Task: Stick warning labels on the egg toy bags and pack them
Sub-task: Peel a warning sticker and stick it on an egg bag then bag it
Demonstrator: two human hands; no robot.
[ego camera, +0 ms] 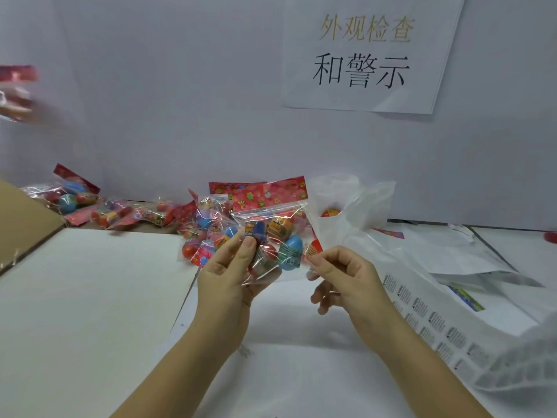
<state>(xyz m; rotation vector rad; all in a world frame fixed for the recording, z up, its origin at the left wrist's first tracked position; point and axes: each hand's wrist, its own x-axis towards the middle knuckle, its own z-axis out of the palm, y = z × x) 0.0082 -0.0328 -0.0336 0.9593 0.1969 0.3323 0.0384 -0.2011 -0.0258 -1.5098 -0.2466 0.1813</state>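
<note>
A clear egg toy bag (272, 224) with a red flowered header card hangs upright over the middle of the white table. My left hand (229, 276) grips its lower left corner, thumb pressed on a blue egg inside. My right hand (340, 279) pinches the bag's lower right corner between thumb and forefinger. Several more egg toy bags (205, 227) lie piled just behind it, and others (75, 197) lie spread along the back wall to the left. A sheet of warning labels (434, 324) lies on the table to the right of my right forearm.
An open cardboard box (90, 297) with a white lining fills the left side. A white plastic bag (349, 203) holding an egg stands behind my right hand. Loose sheets (470, 254) lie at the right. Another person's blurred hand holds a bag (16, 92) at far left. A sign (364, 52) hangs on the wall.
</note>
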